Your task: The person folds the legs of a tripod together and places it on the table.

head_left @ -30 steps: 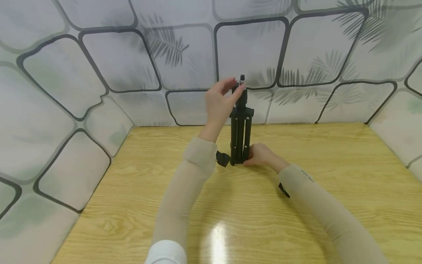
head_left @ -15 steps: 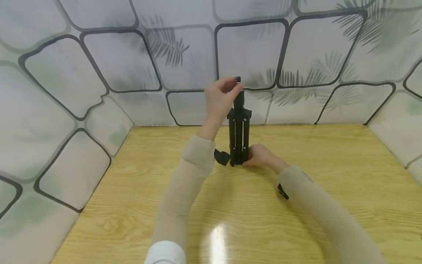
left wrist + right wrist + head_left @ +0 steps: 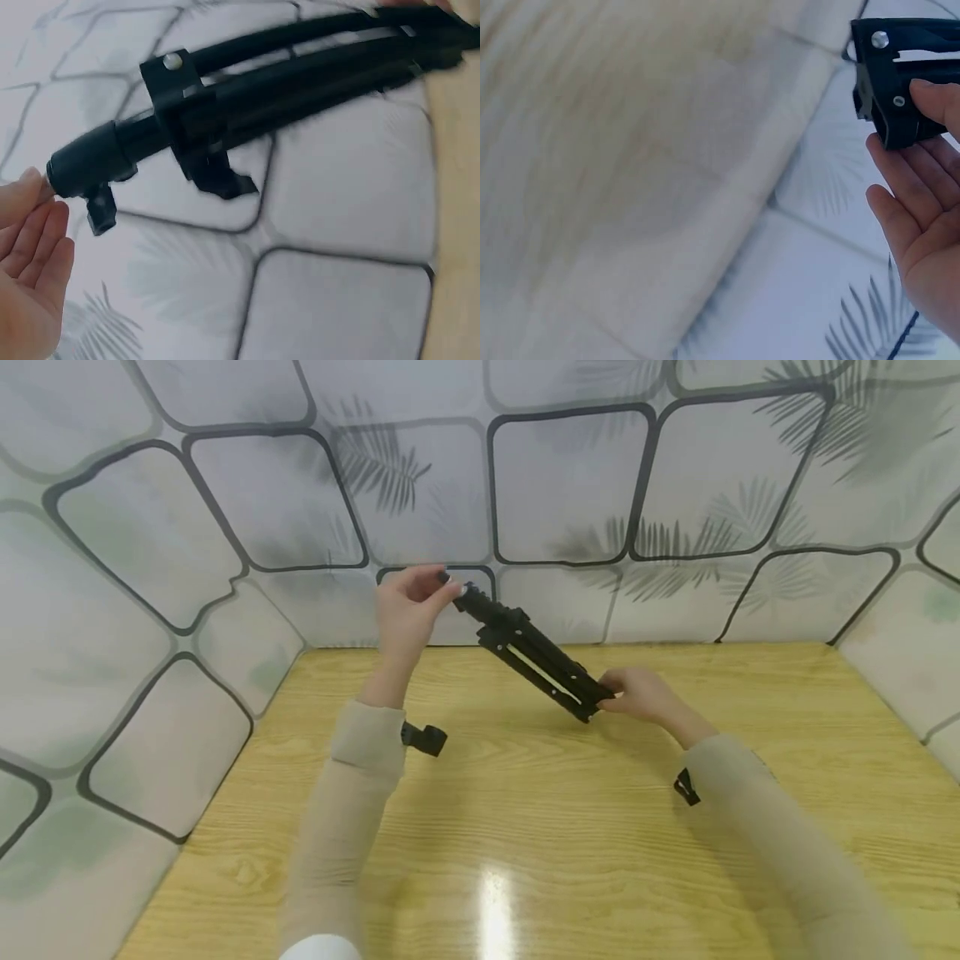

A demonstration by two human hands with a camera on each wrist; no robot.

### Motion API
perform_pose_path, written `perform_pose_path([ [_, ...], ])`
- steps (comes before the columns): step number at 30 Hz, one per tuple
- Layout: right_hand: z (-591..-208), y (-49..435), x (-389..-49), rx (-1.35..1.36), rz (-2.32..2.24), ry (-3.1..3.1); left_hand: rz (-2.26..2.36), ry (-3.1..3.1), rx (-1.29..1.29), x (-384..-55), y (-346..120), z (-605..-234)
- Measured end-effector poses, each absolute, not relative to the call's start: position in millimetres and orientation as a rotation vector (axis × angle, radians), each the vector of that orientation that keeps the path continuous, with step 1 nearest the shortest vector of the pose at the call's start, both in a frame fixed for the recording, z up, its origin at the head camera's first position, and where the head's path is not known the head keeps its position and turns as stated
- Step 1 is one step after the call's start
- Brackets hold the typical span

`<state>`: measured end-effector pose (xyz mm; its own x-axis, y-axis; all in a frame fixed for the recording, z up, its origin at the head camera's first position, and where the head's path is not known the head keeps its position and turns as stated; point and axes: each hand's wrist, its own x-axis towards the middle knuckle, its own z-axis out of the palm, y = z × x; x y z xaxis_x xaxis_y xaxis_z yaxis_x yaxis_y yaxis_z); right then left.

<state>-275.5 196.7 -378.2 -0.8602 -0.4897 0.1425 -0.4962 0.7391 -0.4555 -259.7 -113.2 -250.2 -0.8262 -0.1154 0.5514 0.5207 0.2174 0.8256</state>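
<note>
A folded black tripod (image 3: 536, 652) slants across the head view, its top end up at the left and its foot end low at the right. My left hand (image 3: 405, 610) pinches the tip of its top end between thumb and fingers. The left wrist view shows that grip beside the tripod's collar (image 3: 86, 161), with a small knob (image 3: 101, 210) hanging below. At the foot end, my right hand (image 3: 641, 693) holds the folded legs, thumb on one side and fingers on the other. The right wrist view shows the leg ends (image 3: 900, 90) in that hand.
A wood-grain table (image 3: 495, 802) lies beneath both arms. Behind it and along the sides stand pale walls (image 3: 570, 485) patterned with dark outlines and leaves. A black wrist device (image 3: 426, 739) sticks out from the left sleeve, another (image 3: 686, 787) from the right.
The tripod has gone from upright to slanted, its top swinging left and down with my left hand. My right hand has moved slightly right and up with the foot end.
</note>
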Motion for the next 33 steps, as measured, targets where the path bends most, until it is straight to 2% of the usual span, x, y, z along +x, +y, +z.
perform_pose_path([
  [8, -362, 223, -274, 0.807, 0.651, -2.923, -1.513, -2.394, -0.292, -260, -151, -296],
  [17, -356, 235, -271, 0.78, 0.576, -2.956, -1.208, -2.715, -0.367, -267, -168, -345],
  [33, -360, 232, -270, 0.784, 0.504, -3.005, -1.019, -2.999, -0.438, -274, -170, -379],
])
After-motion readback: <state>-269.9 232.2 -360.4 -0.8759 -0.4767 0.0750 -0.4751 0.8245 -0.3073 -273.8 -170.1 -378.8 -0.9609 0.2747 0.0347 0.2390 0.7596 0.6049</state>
